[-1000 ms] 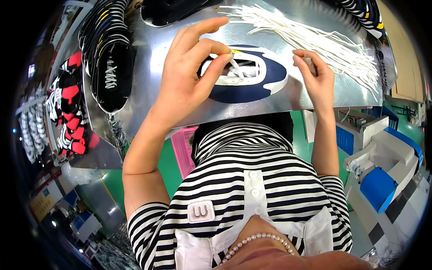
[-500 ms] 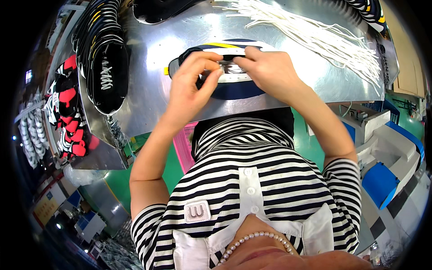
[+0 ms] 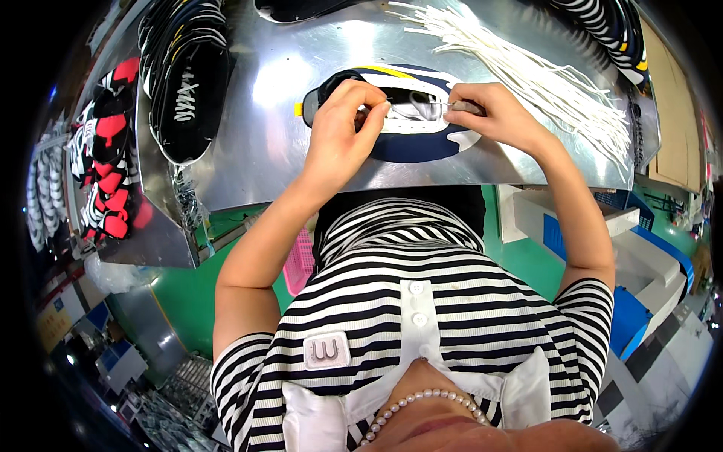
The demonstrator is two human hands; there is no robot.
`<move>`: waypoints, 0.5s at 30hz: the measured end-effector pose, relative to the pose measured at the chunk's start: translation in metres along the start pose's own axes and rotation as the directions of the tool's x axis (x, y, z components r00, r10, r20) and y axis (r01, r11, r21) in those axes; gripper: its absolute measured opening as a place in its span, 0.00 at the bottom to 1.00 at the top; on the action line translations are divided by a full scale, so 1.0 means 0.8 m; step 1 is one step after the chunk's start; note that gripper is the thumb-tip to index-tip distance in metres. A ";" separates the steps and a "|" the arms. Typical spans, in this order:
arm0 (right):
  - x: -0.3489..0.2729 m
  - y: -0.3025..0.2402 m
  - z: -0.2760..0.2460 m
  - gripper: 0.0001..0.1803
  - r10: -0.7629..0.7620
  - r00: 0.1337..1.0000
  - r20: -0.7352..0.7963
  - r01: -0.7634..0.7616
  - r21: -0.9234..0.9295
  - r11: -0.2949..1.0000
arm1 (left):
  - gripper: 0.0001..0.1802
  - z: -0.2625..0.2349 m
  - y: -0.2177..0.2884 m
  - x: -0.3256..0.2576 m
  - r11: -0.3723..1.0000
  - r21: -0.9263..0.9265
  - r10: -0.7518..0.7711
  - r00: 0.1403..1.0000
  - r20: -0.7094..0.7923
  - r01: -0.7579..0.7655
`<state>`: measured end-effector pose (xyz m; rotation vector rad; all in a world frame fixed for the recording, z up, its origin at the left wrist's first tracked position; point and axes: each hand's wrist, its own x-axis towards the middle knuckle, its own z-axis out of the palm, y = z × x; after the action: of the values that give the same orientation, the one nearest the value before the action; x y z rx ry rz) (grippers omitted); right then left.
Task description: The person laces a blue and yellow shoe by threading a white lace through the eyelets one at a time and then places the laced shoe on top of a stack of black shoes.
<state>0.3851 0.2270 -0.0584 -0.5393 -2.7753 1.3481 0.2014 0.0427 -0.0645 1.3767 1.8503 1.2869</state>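
A flat navy, white and yellow shoe upper (image 3: 422, 139) lies on the shiny metal table (image 3: 286, 98). My left hand (image 3: 343, 128) rests on its left part, fingertips pinching at the eyelet area. My right hand (image 3: 489, 113) sits at its right side, pinching the end of a white lace (image 3: 422, 102) that runs across the upper between both hands.
A bundle of white laces (image 3: 527, 68) fans out at the table's upper right. Stacked black shoe uppers (image 3: 184, 75) lie at the left, red and black ones (image 3: 109, 166) further left. A pink basket (image 3: 300, 260) and blue and white boxes (image 3: 625, 256) stand below the table.
A second ago my hands were apart, the left raised with a lace. They came together over the upper, and now the right has drawn slightly to the right with the lace.
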 end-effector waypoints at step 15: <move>0.047 -0.029 0.031 0.17 -0.161 0.970 0.184 0.243 -0.799 0.550 | 0.04 0.006 -0.007 0.003 0.997 0.077 0.008 0.999 -0.044 -0.005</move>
<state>0.3389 0.2064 -0.0613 -0.1073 -3.2689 -0.0721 0.2020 0.0465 -0.0714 1.4055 1.9450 1.2710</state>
